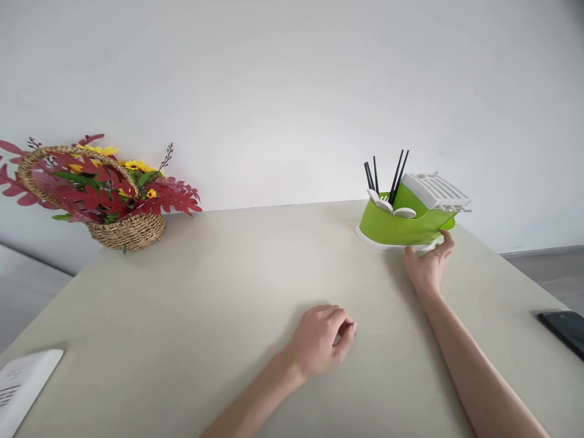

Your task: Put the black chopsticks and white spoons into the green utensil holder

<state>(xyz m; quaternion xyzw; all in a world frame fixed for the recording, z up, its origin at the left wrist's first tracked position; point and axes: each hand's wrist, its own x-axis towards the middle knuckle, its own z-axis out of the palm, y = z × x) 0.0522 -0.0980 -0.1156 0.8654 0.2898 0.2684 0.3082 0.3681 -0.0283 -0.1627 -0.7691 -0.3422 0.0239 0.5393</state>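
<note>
My right hand (427, 265) grips the lower right part of a green and white utensil holder (401, 230), its thumb at the white base and its fingers at the side. In the holder stand several black chopsticks (398, 176) and white spoons (404, 213), with a white fork partly hidden among them. A slotted white rack (438, 190) tops its right part. Loosely curled, my left hand (322, 337) rests on the table (219, 316) in front of the holder, thumb meeting the fingers. Nothing shows in it, and it is apart from the holder.
A wicker basket (130, 232) of red leaves and yellow flowers stands at the back left, near the wall (274, 103). At the left front edge lies a white object (30, 380) with dark markings, partly cut off. A black phone (566, 330) lies at the right edge.
</note>
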